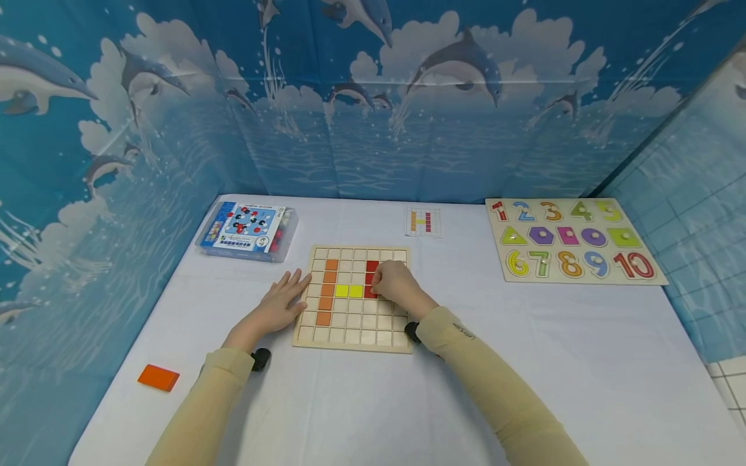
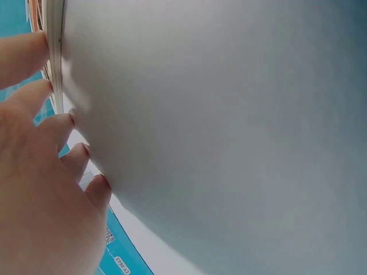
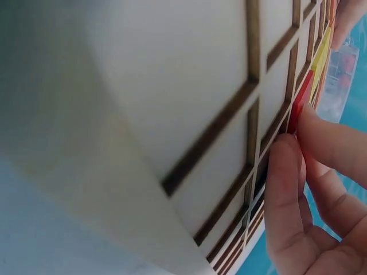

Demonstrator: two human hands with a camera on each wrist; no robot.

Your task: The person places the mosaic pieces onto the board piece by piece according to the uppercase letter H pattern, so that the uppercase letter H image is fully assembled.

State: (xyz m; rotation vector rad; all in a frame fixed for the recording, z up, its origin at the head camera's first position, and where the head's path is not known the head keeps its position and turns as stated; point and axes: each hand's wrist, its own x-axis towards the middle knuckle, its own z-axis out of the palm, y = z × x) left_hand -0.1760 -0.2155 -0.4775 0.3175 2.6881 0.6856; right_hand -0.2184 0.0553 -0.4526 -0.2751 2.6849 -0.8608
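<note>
A wooden grid board (image 1: 352,350) lies on the white table. It holds a column of orange tiles (image 1: 325,304), two yellow tiles (image 1: 349,291) in a row and a short column of red tiles (image 1: 372,265). My right hand (image 1: 399,285) is over the red column, fingers curled. In the right wrist view its thumb and fingertips pinch a red tile (image 3: 299,102) low in the grid, beside the yellow. My left hand (image 1: 278,303) rests with spread fingers at the board's left edge; the left wrist view shows its fingertips (image 2: 40,89) against the wooden side.
Behind the board lies a small pattern card (image 1: 424,222) with coloured squares. A clear plastic box (image 1: 247,231) with a printed label stands at the back left. An orange block (image 1: 158,378) lies front left, and a number-and-shape puzzle board (image 1: 574,243) back right.
</note>
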